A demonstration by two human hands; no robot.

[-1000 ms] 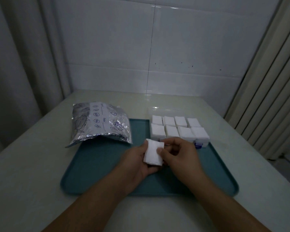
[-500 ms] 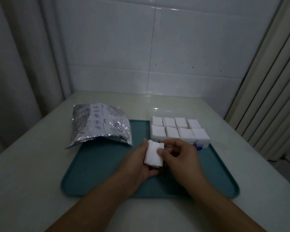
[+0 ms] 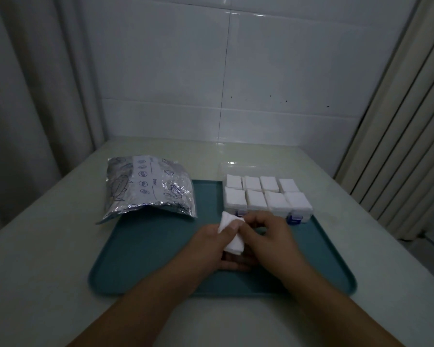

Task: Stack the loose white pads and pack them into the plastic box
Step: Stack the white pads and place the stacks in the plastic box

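Observation:
A small stack of white pads (image 3: pixel 232 232) is held upright over the middle of the teal tray (image 3: pixel 145 259). My left hand (image 3: pixel 211 249) cups it from the left, thumb across its front. My right hand (image 3: pixel 268 234) pinches its right edge with curled fingers. Just behind my hands sits the clear plastic box (image 3: pixel 295 217) with blue latches, its compartments filled with several stacks of white pads (image 3: pixel 256 197). Its clear lid (image 3: pixel 236 166) lies open behind it.
A crinkled silver foil bag (image 3: pixel 148 187) lies at the tray's back left corner, half on the pale table (image 3: pixel 48 246). A tiled wall stands behind, a curtain to the left and vertical slats to the right.
The pad stack has tilted slightly in my hands and my left thumb has slid over its front. Both hands stay in the same spot on the tray.

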